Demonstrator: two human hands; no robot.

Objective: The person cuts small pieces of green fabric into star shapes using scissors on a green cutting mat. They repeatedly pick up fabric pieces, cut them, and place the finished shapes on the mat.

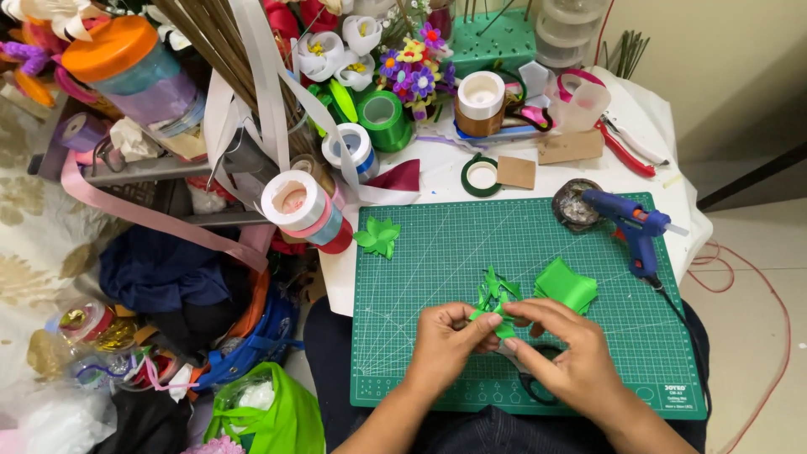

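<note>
Head view: L hand [445,340] & R hand [567,357] fingers pinching green ribbon piece [496,303].

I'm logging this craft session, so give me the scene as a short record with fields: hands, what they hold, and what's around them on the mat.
Left hand: left hand pinches the green ribbon piece from its left side
Right hand: right hand grips the same piece from the right
Surface: green cutting mat on a white table
Under right hand: black-handled scissors, partly hidden
Nearby on mat: stack of green ribbon squares; finished green leaf cluster; blue glue gun
Behind mat: green ribbon roll; red-handled pliers
</note>
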